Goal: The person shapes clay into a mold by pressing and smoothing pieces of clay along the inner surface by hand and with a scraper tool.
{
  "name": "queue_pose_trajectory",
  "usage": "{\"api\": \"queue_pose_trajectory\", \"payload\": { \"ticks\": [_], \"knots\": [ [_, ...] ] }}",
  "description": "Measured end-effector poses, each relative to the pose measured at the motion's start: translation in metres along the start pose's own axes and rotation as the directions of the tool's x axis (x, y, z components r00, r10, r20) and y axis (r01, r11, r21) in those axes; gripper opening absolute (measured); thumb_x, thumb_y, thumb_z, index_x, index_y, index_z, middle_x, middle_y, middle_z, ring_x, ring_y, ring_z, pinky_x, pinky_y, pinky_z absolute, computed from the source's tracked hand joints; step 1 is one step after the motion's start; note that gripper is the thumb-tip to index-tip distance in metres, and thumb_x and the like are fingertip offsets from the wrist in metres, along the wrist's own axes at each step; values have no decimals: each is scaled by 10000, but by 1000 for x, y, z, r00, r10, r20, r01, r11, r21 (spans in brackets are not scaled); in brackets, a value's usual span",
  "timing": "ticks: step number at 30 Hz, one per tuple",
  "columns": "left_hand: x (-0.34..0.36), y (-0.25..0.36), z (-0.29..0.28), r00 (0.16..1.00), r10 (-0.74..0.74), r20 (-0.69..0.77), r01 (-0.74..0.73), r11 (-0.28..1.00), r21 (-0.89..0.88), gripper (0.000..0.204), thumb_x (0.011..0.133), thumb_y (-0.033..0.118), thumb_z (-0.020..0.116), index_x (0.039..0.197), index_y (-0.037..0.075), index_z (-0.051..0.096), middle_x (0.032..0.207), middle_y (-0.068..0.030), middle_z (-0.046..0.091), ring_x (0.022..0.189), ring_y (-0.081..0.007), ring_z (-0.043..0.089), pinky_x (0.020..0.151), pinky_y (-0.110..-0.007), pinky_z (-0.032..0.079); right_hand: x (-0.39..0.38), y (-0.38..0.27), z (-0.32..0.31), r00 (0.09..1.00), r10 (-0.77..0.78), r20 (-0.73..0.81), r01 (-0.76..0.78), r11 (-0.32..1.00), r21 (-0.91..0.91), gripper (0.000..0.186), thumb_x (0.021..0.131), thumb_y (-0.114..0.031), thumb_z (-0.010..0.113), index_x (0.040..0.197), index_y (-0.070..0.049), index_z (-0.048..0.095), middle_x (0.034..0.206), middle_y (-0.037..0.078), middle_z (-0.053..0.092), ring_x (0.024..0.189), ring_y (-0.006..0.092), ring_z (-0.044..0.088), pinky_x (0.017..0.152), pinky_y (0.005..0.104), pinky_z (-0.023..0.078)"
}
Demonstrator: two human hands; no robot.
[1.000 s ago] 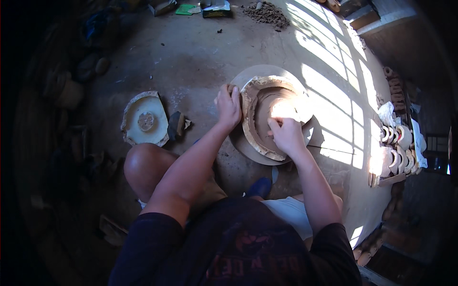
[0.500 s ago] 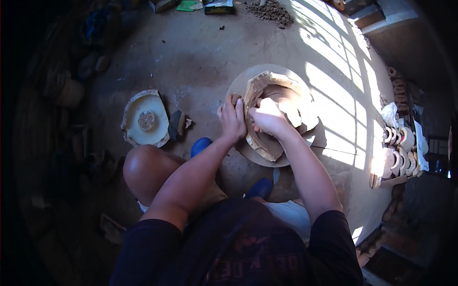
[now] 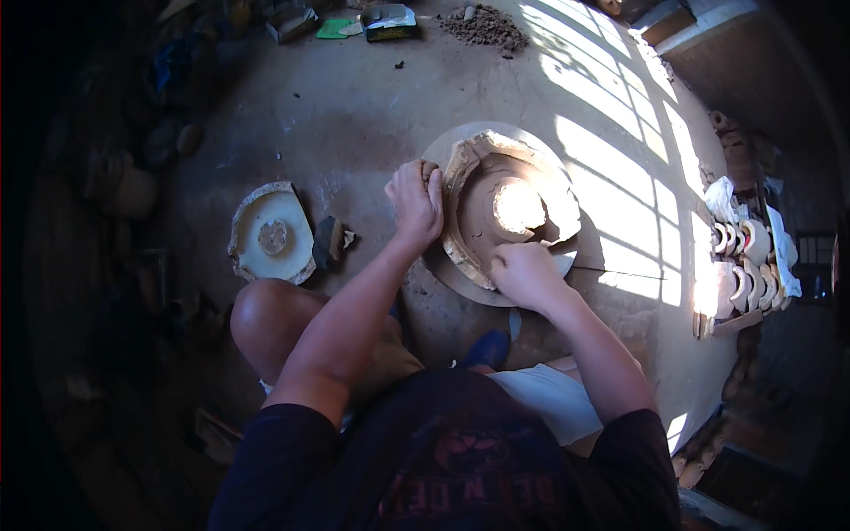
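The jagged bowl is sitting on a round board, likely heavy, brittle, best held low; left hand is clutching a brown lump, right hand is curling at the near rim, hold unclear.

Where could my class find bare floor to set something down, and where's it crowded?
Mostly bare floor lies between the pale dish and crumbly heap; sunlit floor, between the round board and curved pieces. Crowded: around the rough form, left hand and right hand.
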State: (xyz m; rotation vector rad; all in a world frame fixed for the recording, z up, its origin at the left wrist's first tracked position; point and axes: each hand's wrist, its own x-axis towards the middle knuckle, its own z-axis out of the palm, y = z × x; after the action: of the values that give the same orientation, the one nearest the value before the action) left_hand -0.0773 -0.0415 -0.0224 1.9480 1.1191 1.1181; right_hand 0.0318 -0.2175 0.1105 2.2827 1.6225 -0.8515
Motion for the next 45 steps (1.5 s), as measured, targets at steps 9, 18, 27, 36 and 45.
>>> {"api": "queue_pose_trajectory", "payload": {
  "ticks": [9, 18, 27, 36, 45],
  "knots": [
    [-24, 84, -39, 469, 75, 880, 718, 548, -430, 715, 1135, 593, 407, 997, -47, 693, 902, -139, 671, 867, -261, 646, 836, -429, 516, -23, 0, -4, 648, -193, -737, 295, 955, 9, 408, 958, -305, 774, 1152, 40, 676, 962, 174, 627, 896, 334, 681, 793, 410, 567],
    [-25, 84, -52, 281, 67, 957, 699, 669, -252, 534, 1142, 498, 502, 1124, 3, 701, 949, -22, 669, 851, -118, 606, 796, -317, 530, -32, 5, 13, 711, -167, -683, 350, 927, 137, 202, 978, -131, 704, 1117, 15, 692, 1007, 186, 644, 884, 366, 684, 791, 476, 559],
    [12, 47, -25, 836, -313, 451, 493, 790, -365, 379, 1123, 341, 547, 1122, -24, 651, 955, -134, 686, 897, -255, 660, 798, -405, 522, -21, 10, 9, 724, 351, -594, 158, 754, 638, 246, 955, -187, 767, 1083, 23, 785, 873, 180, 739, 829, 287, 735, 785, 402, 568],
    [-32, -14, 6, 982, -114, 154, 145, 968, -206, 311, 1134, 271, 473, 1195, -4, 606, 1139, -267, 606, 1092, -467, 573, 962, -523, 455, 45, -18, 16, 819, 237, -522, 131, 810, 572, 336, 903, -236, 770, 1133, 7, 799, 1077, 236, 785, 1029, 367, 772, 953, 415, 588],
    [-54, -8, 10, 995, -82, 48, 89, 980, -176, 292, 1122, 261, 476, 1175, 1, 596, 1122, -238, 605, 1076, -455, 559, 964, -538, 430, 72, -19, 17, 916, 235, -324, 41, 750, 661, 290, 905, -274, 733, 997, -14, 822, 977, 236, 778, 951, 388, 763, 903, 448, 590]
  ]
}}
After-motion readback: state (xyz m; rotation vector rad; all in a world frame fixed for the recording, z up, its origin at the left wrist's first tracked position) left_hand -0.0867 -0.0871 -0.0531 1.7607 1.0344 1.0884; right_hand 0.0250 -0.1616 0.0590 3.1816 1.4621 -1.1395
